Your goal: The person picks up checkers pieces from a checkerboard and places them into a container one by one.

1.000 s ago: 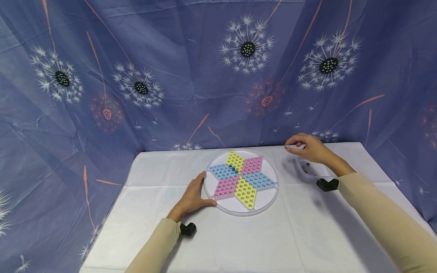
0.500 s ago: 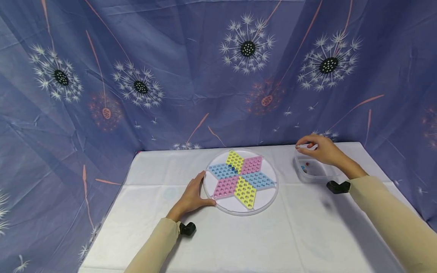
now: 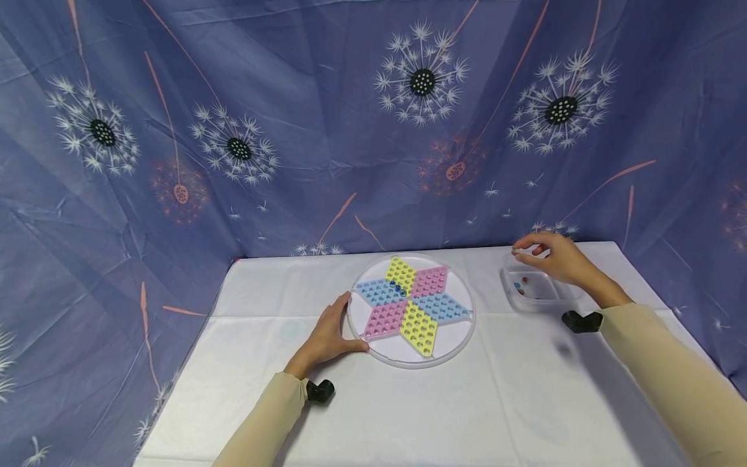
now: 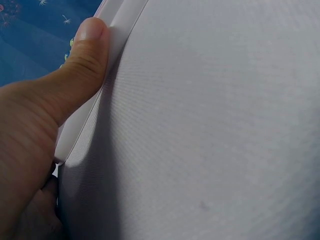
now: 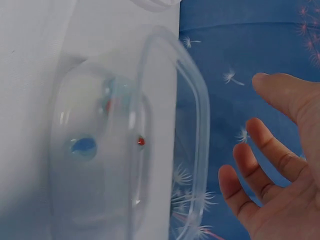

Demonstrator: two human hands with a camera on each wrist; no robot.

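While left hand (image 3: 328,337) spreads against round dimpled board (image 3: 423,324), right hand (image 3: 553,258) near clear plastic box (image 3: 541,290), grasp unclear

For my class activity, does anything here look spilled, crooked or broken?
Nothing stands out. The board lies flat on the table, a few blue marbles sit in line on it, and other marbles lie in the tub; no spill or crack shows.

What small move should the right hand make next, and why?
Probably lower the right hand into the clear container: it hangs raised over its far side, and marbles lie inside. I cannot tell whether it holds one, but going lower seems useful for picking or releasing. The left hand rests against the game board, so it can probably stay.
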